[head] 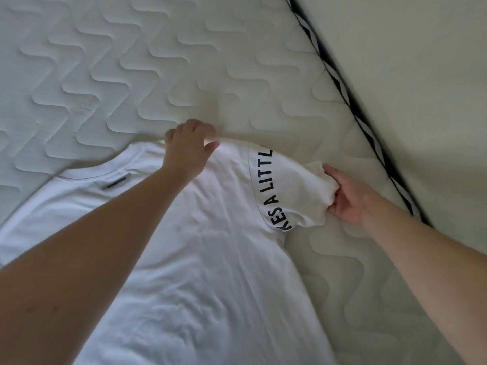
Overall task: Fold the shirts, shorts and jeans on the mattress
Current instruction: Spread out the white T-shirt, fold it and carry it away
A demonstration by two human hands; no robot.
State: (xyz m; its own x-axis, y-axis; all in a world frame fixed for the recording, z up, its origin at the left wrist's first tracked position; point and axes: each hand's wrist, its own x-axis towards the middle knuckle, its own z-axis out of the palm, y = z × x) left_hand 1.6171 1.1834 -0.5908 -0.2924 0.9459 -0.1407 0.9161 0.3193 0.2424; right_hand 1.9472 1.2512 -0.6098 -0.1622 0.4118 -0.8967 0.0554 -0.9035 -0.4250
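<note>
Right now my left hand [188,143] is curled over the shoulder seam of the white T-shirt [200,259], fingers hooked round the top edge, while my right hand [347,198] pinches the bunched cuff of the short sleeve [295,191] between thumb and fingers. The shirt lies spread on the quilted mattress [118,75], collar [105,177] toward the far side, black lettering [268,191] running along the sleeve seam.

I judge the risk to be in that crumpled sleeve: if I fold it inward as it is, the wad gets trapped under the panel and the fold comes out lumpy. Pulling too hard with my right hand could also drag the whole body sideways and skew the collar, since only my left hand anchors it. The wrinkles across the back would set in too if I don't smooth them first.

For room, open quilting lies beyond the collar and to the left. On my right the mattress edge, with its black-and-white piping [350,101], runs close past my wrist against a pale wall [421,61], so any fold should travel inward, away from it.
</note>
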